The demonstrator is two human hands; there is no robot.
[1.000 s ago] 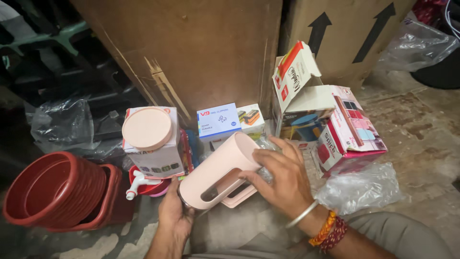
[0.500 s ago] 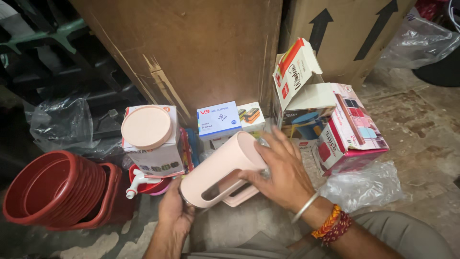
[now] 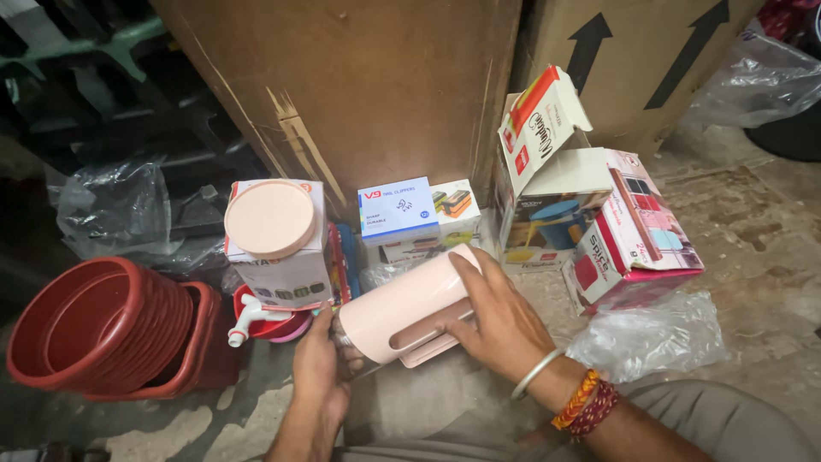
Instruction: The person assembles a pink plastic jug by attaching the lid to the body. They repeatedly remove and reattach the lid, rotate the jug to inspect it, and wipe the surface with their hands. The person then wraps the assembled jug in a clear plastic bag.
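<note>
1. We see the pink jug (image 3: pixel 402 310) lying tilted betw. both hands, handle side down, over the floor (image 3: pixel 753 222);
2. Right hand (image 3: pixel 496 321) wraps its upper end, fingers curled round body & handle, thumb on top; closed on it;
3. Left hand (image 3: pixel 318 372) grips the jug's lower end, fingers clamped at the rim;
4. Just beyond the left hand: white box (image 3: pixel 286 257) w/ pink round lid (image 3: pixel 269 218) on top; red tubs (image 3: pixel 103 329) further left; open carton (image 3: pixel 590 214) beyond the right hand.
</note>
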